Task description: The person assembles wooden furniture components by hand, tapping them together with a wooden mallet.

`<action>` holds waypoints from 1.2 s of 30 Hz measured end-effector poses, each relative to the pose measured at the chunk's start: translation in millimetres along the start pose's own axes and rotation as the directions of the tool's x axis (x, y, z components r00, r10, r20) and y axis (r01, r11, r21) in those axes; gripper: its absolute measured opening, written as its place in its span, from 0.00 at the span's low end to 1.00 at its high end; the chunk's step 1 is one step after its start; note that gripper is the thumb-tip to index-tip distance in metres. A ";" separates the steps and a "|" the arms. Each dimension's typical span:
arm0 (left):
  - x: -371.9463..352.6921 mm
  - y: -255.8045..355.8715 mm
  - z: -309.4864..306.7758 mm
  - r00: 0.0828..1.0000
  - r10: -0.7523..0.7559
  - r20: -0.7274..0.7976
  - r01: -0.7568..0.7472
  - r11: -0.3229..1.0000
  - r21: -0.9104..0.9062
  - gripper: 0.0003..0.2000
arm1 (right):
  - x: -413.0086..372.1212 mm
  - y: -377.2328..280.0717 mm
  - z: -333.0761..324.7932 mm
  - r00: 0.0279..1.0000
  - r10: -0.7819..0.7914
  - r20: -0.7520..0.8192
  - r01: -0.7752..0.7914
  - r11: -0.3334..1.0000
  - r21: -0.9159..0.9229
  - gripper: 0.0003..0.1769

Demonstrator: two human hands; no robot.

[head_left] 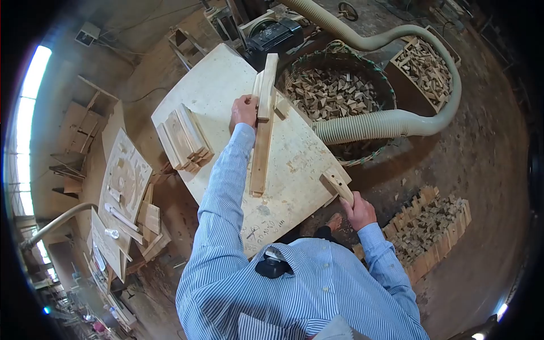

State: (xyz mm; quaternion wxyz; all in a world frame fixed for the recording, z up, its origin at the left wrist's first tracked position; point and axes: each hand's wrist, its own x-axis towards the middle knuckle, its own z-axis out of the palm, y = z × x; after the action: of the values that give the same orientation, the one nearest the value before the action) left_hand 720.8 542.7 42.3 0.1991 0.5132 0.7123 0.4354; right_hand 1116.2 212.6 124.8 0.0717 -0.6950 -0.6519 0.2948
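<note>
My left hand [245, 110] is closed at the left side of some pale wooden strips [258, 89], its fingers against them. These lie beside an upright wooden fence [268, 85] on a long wooden guide [261, 156] across the pale worktable [226, 73]. At the table's right front corner, my right hand [360, 212] is wrapped round the end of a wooden handle [339, 187] with dark holes in it. A stack of cut wooden pieces [184, 137] rests on the table, left of my left arm.
Behind the table stands a motor [276, 35]. A ribbed hose [368, 126] crosses a round basket [390, 90] of wood offcuts. A crate [409, 93] and a wood-walled heap [453, 226] of offcuts are at the right. Boards [126, 175] lean at the left.
</note>
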 end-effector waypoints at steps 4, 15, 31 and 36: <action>13.5 19.7 3.4 0.987 -0.127 0.096 0.132 0.990 -0.049 0.16 | -0.8 4.9 2.7 1.000 -0.017 -0.011 0.017 1.000 -0.018 0.26; 27.1 54.3 -3.1 0.965 -0.241 0.101 0.243 0.970 -0.008 0.17 | 10.3 4.5 6.5 0.998 -0.063 -0.020 0.063 0.998 -0.016 0.22; 125.5 37.8 -16.7 0.968 -0.248 0.035 0.246 0.968 0.054 0.15 | 88.6 -68.2 7.4 0.999 -0.040 0.020 0.040 0.999 0.002 0.21; 157.1 22.4 -16.0 0.979 -0.205 -0.005 0.205 0.976 0.075 0.15 | 111.7 -88.0 10.4 1.000 -0.026 0.018 0.026 1.000 -0.008 0.20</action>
State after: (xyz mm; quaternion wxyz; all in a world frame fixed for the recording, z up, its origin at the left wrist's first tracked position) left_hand 659.8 680.3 95.1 0.2243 0.4448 0.7770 0.3849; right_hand 1032.3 327.8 123.6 0.0670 -0.6842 -0.6625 0.2974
